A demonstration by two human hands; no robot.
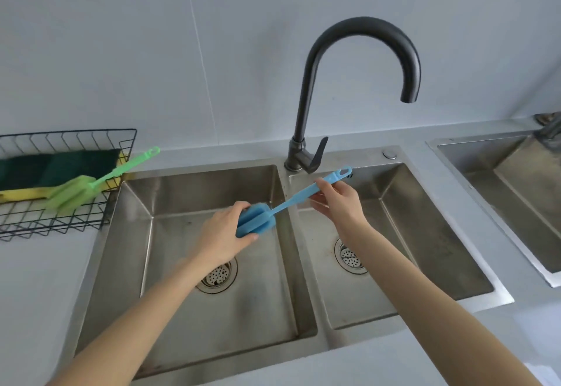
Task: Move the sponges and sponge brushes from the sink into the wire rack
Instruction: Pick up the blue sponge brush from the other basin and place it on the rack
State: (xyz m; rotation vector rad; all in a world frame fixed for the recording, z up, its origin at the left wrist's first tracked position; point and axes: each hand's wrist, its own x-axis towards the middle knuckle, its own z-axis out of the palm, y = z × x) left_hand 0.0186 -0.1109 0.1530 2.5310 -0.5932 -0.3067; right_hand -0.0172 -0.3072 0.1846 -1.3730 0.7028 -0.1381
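While both sink (194,318) basins look empty, the wire rack (60,221) already holds sponges (57,167) and a green brush (76,191); only the blue brush (258,218) remains, gripped by left hand (221,233) and right hand (337,200) over the sink.

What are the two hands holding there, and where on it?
One blue sponge brush: the left hand grips its sponge head, the right hand its handle near the far end.

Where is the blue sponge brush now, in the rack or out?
Out. The blue sponge brush is held above the sink: left hand on its head, right hand on its handle.
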